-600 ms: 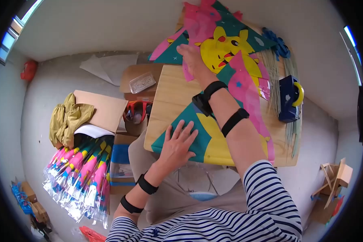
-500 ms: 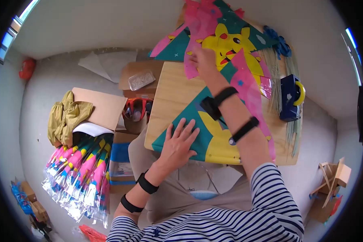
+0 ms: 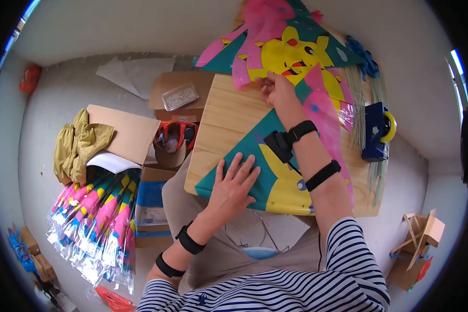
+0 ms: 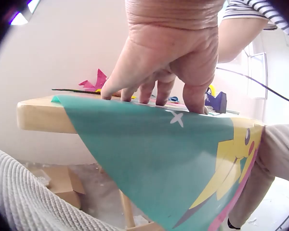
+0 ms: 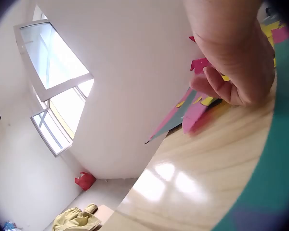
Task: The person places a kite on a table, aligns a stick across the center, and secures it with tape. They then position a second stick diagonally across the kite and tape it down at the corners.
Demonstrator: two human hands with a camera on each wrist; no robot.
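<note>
My left hand (image 3: 228,193) rests palm down with spread, straight fingers on a triangular green printed kite sheet (image 3: 218,179) at the near edge of the wooden table. In the left wrist view, part of this sheet (image 4: 139,149) hangs over the edge, showing a white cross mark and a yellow cartoon figure. My right hand (image 3: 280,92) is farther up, beside the pink strip of the far kite sheets (image 3: 244,57). Its fingers are loosely curled, and nothing shows between them in the right wrist view. My right forearm hides part of the near sheet.
Thin sticks (image 3: 358,104), a dark blue box with a yellow handle (image 3: 374,132) and blue ribbon (image 3: 366,57) lie along the table's right side. Left of the table are cardboard boxes (image 3: 125,132), a clear case (image 3: 180,97) and plastic-wrapped printed bundles (image 3: 96,218).
My right hand has drawn back from the far kite sheets, moving right and nearer to me, its fingers now more curled. The left hand has stayed in place on the near sheet.
</note>
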